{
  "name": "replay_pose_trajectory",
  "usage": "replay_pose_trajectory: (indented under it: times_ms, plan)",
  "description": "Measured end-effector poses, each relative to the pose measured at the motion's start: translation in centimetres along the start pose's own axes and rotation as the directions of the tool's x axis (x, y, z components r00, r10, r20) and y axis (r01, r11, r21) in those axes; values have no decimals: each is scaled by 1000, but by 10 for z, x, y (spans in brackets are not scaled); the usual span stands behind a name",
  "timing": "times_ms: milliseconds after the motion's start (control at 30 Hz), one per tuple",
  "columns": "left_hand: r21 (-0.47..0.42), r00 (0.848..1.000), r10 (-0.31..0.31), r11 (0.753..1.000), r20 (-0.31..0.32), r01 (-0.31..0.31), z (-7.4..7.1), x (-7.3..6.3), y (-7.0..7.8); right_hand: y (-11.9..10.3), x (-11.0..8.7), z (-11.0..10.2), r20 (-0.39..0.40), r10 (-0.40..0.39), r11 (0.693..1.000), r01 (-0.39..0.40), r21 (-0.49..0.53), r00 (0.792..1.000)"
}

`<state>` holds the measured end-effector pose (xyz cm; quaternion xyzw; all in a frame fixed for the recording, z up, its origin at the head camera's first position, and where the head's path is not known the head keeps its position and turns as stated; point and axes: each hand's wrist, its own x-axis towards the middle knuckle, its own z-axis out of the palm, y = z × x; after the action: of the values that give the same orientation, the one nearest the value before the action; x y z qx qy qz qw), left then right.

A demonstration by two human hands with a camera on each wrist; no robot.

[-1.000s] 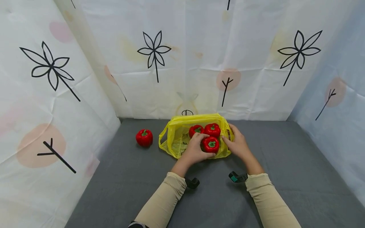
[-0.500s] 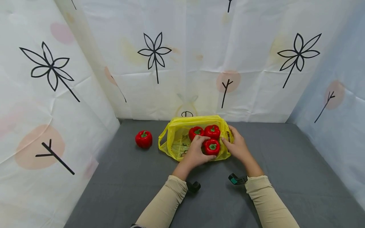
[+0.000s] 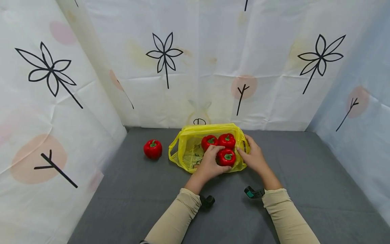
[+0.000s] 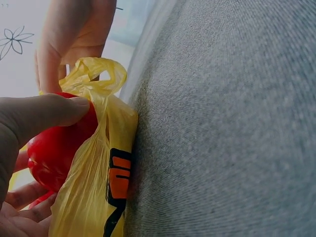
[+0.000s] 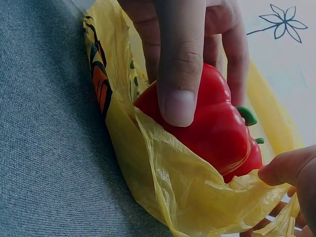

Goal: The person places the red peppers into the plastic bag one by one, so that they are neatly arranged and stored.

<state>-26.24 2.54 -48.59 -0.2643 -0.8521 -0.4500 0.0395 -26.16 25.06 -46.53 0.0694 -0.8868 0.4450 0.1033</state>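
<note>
My left hand point(image 3: 208, 164) grips a red bell pepper point(image 3: 226, 157) at the front of an open yellow plastic bag point(image 3: 190, 150). In the right wrist view its thumb lies across the near side of this pepper point(image 5: 217, 128), which has a green stem. Two more red peppers, a left one point(image 3: 209, 141) and a right one point(image 3: 226, 140), sit behind it inside the bag. My right hand point(image 3: 254, 154) holds the bag's right edge by the handle, thumb on the inner side. The left wrist view shows the bag handle point(image 4: 111, 74) looped near the right hand's fingers.
A fourth red bell pepper point(image 3: 153, 149) stands on the grey cloth-covered table point(image 3: 128, 203), left of the bag. The bag's left handle point(image 3: 173, 149) stands out toward it. A white patterned curtain point(image 3: 201, 84) rises behind the table and along both sides.
Both hands stay nearly where they were, with the same pepper and bag edge held. The whole view shifts slightly, and the front pepper sits a little lower in it.
</note>
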Motion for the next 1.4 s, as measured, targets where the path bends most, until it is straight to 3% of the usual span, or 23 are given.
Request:
replay_pose_trajectory:
  times_ms: [400, 667, 967, 1200, 1400]
  plan:
    - [-9, 1000, 4, 1000, 13, -4, -8, -2, 4, 1, 1, 1, -2, -2, 1000, 2, 4, 1000]
    - [-72, 998, 65, 995, -14, -65, -29, -3, 8, 3, 2, -1, 4, -5, 1000, 4, 5, 1000]
    - [-81, 983, 108, 989, -149, -121, -62, -6, 13, 2, 1, -2, 12, -3, 1000, 3, 1, 1000]
    - [-44, 962, 40, 998, -269, -54, -93, -12, 11, 1, 1, -2, 12, -6, 1000, 6, 12, 1000]
    - [0, 940, 26, 1000, -341, -28, -114, -17, 3, -1, 0, -3, 20, 3, 1000, -3, 8, 1000]
